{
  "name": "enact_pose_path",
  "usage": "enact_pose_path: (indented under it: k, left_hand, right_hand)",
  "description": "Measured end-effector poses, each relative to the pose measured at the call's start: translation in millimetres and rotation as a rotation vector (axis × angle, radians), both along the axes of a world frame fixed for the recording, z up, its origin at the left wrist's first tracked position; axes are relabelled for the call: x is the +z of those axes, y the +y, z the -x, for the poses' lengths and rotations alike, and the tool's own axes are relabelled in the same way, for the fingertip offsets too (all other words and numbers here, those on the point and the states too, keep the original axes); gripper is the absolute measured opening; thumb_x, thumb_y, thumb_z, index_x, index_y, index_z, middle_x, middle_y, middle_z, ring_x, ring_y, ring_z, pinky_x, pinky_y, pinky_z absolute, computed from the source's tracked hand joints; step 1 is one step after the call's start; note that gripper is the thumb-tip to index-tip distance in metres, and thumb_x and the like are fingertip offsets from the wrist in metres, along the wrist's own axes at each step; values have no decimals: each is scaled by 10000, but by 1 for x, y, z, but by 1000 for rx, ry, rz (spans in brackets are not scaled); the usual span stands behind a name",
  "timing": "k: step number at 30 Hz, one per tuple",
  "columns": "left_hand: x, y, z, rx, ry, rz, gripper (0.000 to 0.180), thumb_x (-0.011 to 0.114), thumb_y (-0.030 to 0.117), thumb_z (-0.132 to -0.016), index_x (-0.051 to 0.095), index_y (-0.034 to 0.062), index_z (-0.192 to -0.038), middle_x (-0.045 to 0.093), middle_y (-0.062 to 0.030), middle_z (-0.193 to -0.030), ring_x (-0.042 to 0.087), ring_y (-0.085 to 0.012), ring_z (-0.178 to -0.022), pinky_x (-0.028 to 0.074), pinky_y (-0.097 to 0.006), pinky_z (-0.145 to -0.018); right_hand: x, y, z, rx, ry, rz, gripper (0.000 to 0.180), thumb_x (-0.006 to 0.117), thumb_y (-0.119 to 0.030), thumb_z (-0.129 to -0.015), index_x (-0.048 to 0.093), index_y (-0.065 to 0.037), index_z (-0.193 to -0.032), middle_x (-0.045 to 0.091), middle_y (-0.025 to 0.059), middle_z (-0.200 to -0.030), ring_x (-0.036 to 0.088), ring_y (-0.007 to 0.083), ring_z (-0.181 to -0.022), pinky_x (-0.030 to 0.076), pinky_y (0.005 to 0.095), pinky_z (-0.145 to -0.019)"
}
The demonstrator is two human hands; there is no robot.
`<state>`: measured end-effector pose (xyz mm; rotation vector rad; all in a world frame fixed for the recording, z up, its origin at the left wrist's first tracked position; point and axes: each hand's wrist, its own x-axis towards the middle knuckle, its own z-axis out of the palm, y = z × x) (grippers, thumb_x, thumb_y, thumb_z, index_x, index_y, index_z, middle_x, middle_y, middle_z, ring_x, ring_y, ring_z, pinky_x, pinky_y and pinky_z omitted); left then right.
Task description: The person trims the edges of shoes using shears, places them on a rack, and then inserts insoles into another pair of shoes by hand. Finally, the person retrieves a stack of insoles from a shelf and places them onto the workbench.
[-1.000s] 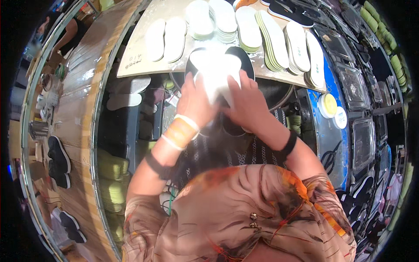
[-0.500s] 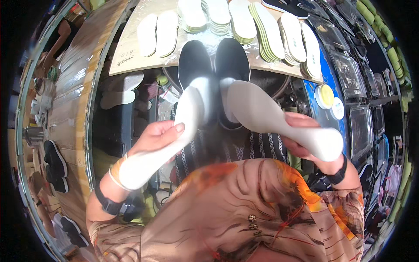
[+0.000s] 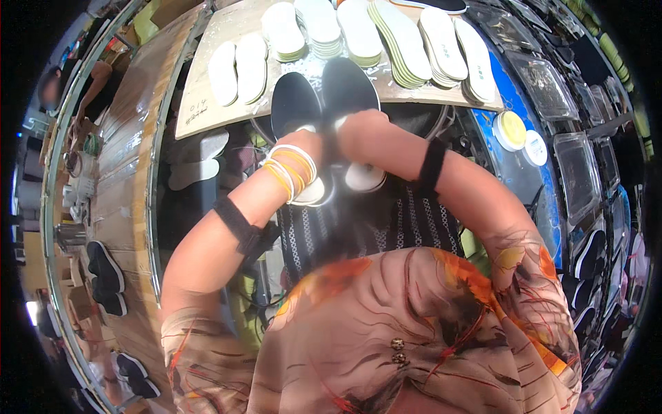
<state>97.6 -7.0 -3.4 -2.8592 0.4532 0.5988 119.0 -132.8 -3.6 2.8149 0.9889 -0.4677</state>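
Both hands are on the pair of black soles, one each; left hand (image 3: 310, 148) on the left sole (image 3: 295, 103), right hand (image 3: 358, 134) on the right sole (image 3: 349, 86). The soles run lengthwise away from the fingers, toes toward the board (image 3: 200, 110), heels toward the body; two white heel ends (image 3: 364, 178) poke out just below the wrists. Neither hand is nearer, they sit side by side, almost touching. Fingers: honestly can't tell; I only see the backs of the hands and the wrists, so whether they're curled round the soles or just pressing flat is hidden.

Count: two black soles under the hands; beyond the fingertips a flat pair of white insoles (image 3: 238, 65) off to the left, then about five stacks (image 3: 358, 27) across the back, the rightmost fanned out; can't count singles in them. Two round tins (image 3: 512, 130) to the right of the right forearm; bangles (image 3: 289, 169) on the left wrist, a dark band on each arm.
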Motion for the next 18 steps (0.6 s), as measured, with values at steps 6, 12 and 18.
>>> enact_pose_path:
  k: [6, 12, 18]
  left_hand:
    - [-2, -9, -14, 134, -90, 152, 113, 590, 65, -729, 656, 12, -804, 624, -221, -840, 629, -330, -811, 528, -390, -680]
    - [-26, -1, -36, 315, -179, 274, 184, 579, 112, -749, 624, -16, -872, 614, -241, -872, 615, -355, -842, 508, -389, -720]
    - [-99, 48, -52, 556, -59, 555, 244, 594, 148, -703, 627, 57, -928, 634, -140, -782, 638, -275, -714, 498, -341, -611]
  right_hand:
    - [-32, 12, -23, -204, -44, -6, 198, 513, -166, -770, 697, -135, -837, 669, 50, -870, 645, 208, -816, 506, 329, -639]
    - [-62, 6, -34, -201, -221, -203, 174, 524, -135, -762, 697, -135, -754, 670, 55, -775, 652, 207, -741, 508, 310, -607]
    - [-38, 8, -24, -164, -60, -164, 205, 503, -159, -755, 688, -102, -823, 662, 74, -866, 639, 239, -831, 509, 350, -682]
